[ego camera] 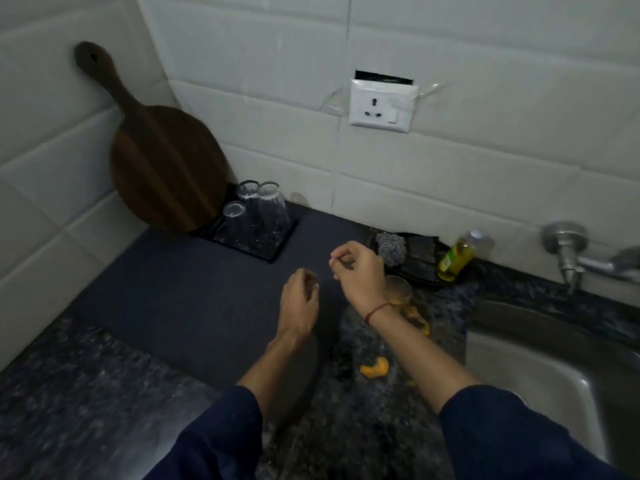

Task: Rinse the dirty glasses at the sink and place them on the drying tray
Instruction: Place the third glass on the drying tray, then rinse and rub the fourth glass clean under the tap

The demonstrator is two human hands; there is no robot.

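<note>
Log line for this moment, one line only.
left hand: empty | right hand: curled, hold unclear | tray: three glasses inverted | dirty glass: on counter behind right hand

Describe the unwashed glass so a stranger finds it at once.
Find the steel sink on the right. On the speckled counter just left of it, by the orange peel, stands one glass, partly behind the right hand. Unlike the three glasses upside down on the black tray, it is rim-up and brownish.

White glossy tiles (485, 174) cover both walls, one bearing a white power socket (381, 105). The speckled dark table (86, 393) lies in dim light.
</note>
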